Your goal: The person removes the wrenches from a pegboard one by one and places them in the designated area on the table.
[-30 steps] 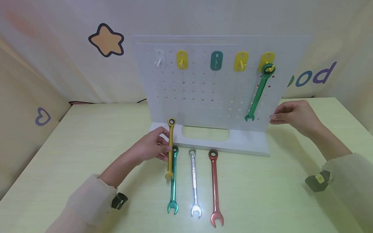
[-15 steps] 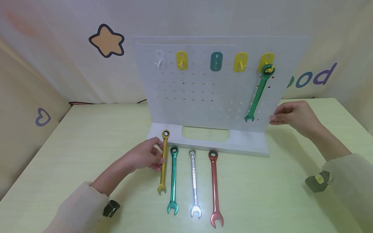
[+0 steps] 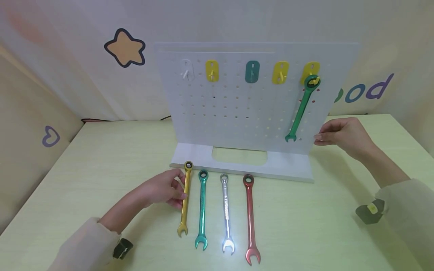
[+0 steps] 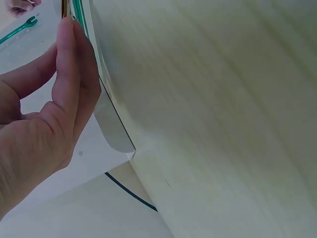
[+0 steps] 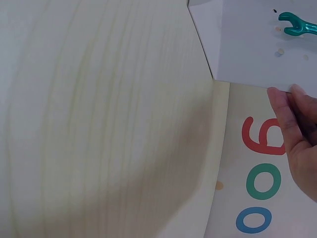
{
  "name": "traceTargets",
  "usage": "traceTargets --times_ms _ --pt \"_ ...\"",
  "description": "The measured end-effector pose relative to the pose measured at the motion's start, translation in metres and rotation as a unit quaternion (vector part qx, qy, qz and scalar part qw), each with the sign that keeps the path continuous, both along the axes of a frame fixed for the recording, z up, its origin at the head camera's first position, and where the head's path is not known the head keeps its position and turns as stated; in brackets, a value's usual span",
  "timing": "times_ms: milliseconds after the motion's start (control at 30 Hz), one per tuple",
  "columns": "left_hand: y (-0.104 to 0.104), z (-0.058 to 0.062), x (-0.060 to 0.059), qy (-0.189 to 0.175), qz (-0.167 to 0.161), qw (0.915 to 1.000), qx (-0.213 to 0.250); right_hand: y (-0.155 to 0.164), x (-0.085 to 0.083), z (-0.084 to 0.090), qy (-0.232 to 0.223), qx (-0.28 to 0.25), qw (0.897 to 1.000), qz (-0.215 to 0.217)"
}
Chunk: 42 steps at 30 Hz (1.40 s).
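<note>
My left hand [image 3: 162, 190] pinches a gold combination wrench [image 3: 186, 188] at mid-handle, its ring end toward the board. Beside it lie a teal wrench [image 3: 202, 207], a silver wrench [image 3: 226, 210] and a red wrench [image 3: 250, 214], roughly parallel on the table. A green wrench [image 3: 299, 113] hangs by its ring from the rightmost yellow hook [image 3: 311, 69] of the white pegboard [image 3: 230, 131]. My right hand [image 3: 347, 137] pinches the board's right edge; in the right wrist view its fingertips [image 5: 273, 93] meet that edge. Only a sliver of the gold wrench shows in the left wrist view.
Along the board's top sit a white hook [image 3: 187, 70], a yellow hook [image 3: 212, 70], a teal hook [image 3: 252, 71] and another yellow hook [image 3: 280, 72]. The board's base [image 3: 288, 165] stands on the pale wooden table [image 3: 112, 158], just behind the wrenches.
My left hand has moved left and toward me with the gold wrench, from over the teal wrench to its left side. The right hand has stayed at the board's edge.
</note>
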State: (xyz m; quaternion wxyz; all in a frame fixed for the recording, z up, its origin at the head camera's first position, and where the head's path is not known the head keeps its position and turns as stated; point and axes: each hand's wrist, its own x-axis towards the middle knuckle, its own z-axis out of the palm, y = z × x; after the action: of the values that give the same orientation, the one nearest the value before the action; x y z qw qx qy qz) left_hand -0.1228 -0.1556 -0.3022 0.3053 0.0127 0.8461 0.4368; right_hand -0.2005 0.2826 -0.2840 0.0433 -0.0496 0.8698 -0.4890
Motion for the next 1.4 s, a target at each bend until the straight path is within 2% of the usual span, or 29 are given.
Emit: traceTargets --times_ms 433,700,1000,1267,1400 --pt "-0.005 -0.005 0.005 -0.025 0.012 0.9995 -0.013 0.0 0.0 0.0 0.004 0.004 1.0 0.004" --pt "-0.007 -0.008 0.008 -0.02 0.013 0.9996 -0.017 -0.001 0.0 0.001 0.003 -0.002 1.0 0.002" --pt "-0.005 -0.004 0.01 -0.018 0.022 0.9979 -0.058 -0.001 0.0 0.0 0.004 0.003 1.0 0.002" --pt "-0.008 -0.004 0.011 -0.006 0.017 0.9954 -0.094 -0.001 0.001 0.0 0.001 -0.007 1.0 0.002" --pt "-0.01 -0.002 0.01 -0.009 0.013 0.9953 -0.095 -0.001 0.001 0.0 0.002 -0.009 1.0 0.002"
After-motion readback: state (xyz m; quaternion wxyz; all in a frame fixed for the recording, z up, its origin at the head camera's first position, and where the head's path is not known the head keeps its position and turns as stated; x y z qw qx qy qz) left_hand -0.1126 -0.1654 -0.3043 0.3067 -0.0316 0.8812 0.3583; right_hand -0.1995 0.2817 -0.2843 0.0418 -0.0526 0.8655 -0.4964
